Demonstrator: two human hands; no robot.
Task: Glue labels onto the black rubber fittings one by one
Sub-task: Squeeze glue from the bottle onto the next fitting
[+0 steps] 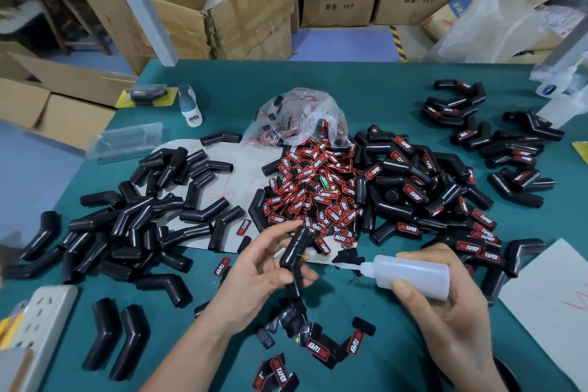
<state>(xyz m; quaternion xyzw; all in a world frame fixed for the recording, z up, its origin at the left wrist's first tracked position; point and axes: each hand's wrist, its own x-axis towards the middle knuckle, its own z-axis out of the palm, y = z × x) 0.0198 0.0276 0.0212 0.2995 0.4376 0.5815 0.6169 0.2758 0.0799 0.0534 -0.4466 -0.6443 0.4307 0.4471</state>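
Note:
My left hand (261,270) grips a bent black rubber fitting (294,251) just above the table, with no label on the side I see. My right hand (445,299) holds a translucent white glue bottle (410,275) on its side, its nozzle (353,266) pointing left towards the fitting, a short gap away. A heap of red and black labels (315,191) lies in the middle of the green table (350,83). Unlabelled fittings (140,223) are piled at the left. Labelled fittings (423,188) are piled at the right.
Loose labels (318,347) lie scattered near my wrists. A clear plastic bag (296,118) with more labels sits behind the heap. A white power strip (38,328) is at the front left, white card (550,305) at the front right. Cardboard boxes (238,6) stand beyond the table.

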